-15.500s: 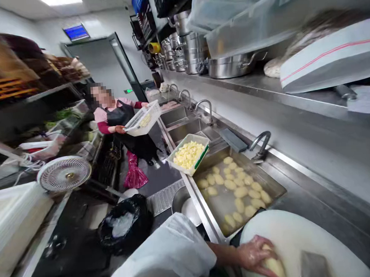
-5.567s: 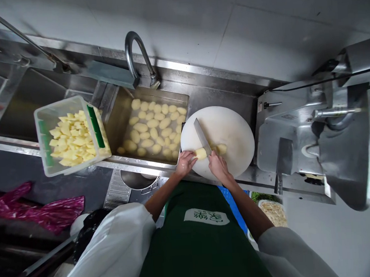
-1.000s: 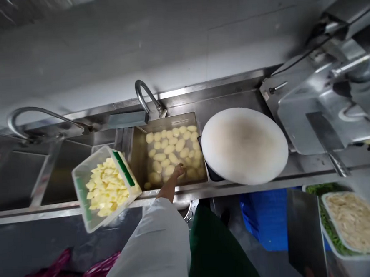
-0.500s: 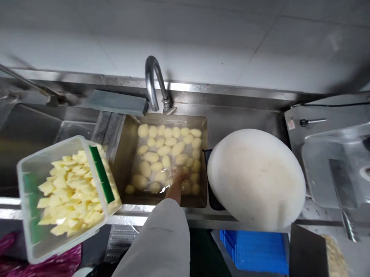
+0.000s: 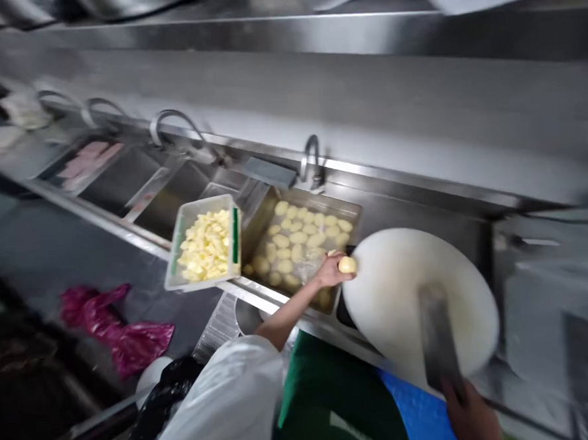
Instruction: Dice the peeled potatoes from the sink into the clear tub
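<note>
My left hand (image 5: 331, 271) is closed around a peeled potato (image 5: 347, 264), held between the sink and the board's left edge. Behind it, several peeled potatoes (image 5: 298, 237) lie under water in the sink basin (image 5: 356, 211). In my right hand (image 5: 469, 412) is the handle of a cleaver (image 5: 438, 334), its broad blade blurred over the round white cutting board (image 5: 411, 266). Left of the sink, a clear plastic container (image 5: 177, 270) with a green strip holds cut potato pieces (image 5: 206, 245).
A curved faucet (image 5: 311, 156) rises behind the potato sink, beside a grey slab (image 5: 270, 172). More basins run leftward, one with pink pieces (image 5: 88, 163). Overhead runs a metal shelf (image 5: 283, 35). A blue crate (image 5: 419, 405) and a pink plastic bag (image 5: 121, 330) are below.
My left hand has come up out of the water with a potato and moved right toward the board. My right hand with the cleaver has come over the board. The view has widened.
</note>
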A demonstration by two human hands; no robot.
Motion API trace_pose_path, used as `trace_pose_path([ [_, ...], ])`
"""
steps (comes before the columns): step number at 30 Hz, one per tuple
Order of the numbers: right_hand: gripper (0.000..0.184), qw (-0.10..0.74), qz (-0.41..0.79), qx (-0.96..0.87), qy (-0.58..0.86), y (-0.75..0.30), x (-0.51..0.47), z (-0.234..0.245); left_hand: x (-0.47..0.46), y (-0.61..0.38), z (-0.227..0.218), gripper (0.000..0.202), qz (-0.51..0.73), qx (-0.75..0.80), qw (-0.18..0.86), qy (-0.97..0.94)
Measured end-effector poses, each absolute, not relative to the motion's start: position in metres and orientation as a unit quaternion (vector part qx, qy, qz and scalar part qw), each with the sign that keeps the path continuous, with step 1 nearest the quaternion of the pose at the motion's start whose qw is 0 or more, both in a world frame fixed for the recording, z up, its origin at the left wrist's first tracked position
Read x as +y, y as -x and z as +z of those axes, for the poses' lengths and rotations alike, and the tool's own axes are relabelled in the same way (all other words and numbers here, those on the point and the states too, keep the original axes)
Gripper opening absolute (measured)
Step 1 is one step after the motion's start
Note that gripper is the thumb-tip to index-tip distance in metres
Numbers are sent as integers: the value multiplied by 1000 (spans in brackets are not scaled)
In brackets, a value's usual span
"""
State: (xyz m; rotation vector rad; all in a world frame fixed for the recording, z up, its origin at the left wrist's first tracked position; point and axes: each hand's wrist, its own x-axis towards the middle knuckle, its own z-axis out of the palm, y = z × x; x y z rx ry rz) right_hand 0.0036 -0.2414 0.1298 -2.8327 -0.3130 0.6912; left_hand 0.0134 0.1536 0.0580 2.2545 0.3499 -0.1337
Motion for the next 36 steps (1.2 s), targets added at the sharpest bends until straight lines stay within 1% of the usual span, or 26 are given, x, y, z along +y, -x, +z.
trace_pose_path([
  [2,30,124,248,-112,954,-21,-246,133,122,-37,80,45,-57,26,366,-929],
  [5,29,111,239,-157,952,-50,-255,133,67,-77,93,49,-99,-127,250,-955],
  [8,28,96,258,-181,944,-66,-268,132,15,-95,87,55,-99,-167,144,-970],
  [11,29,91,275,-186,939,-65,-285,129,-13,-79,71,62,-24,-147,97,-984],
  [13,31,92,288,-198,932,-59,-297,127,-19,-55,61,62,26,-127,100,-987],
  [14,31,94,296,-207,928,-56,-303,126,-20,-41,55,59,49,-118,111,-986],
  [17,35,92,314,-246,912,-47,-317,122,-21,-7,40,39,119,-107,174,-972],
  [19,36,83,325,-278,900,-43,-323,120,-23,7,31,30,167,-101,224,-955],
  [21,33,76,336,-300,890,-42,-325,120,-27,13,24,25,204,-82,266,-938],
  [24,27,50,341,-309,886,-43,-325,125,-34,11,19,20,228,-60,304,-923],
  [27,23,18,325,-317,891,-43,-324,136,-38,5,16,17,247,-52,297,-921],
  [30,20,8,311,-329,892,-38,-326,153,-40,0,14,15,263,-54,280,-922],
  [36,21,-15,339,-346,875,-32,-326,172,-40,-1,13,15,236,-58,290,-926],
])
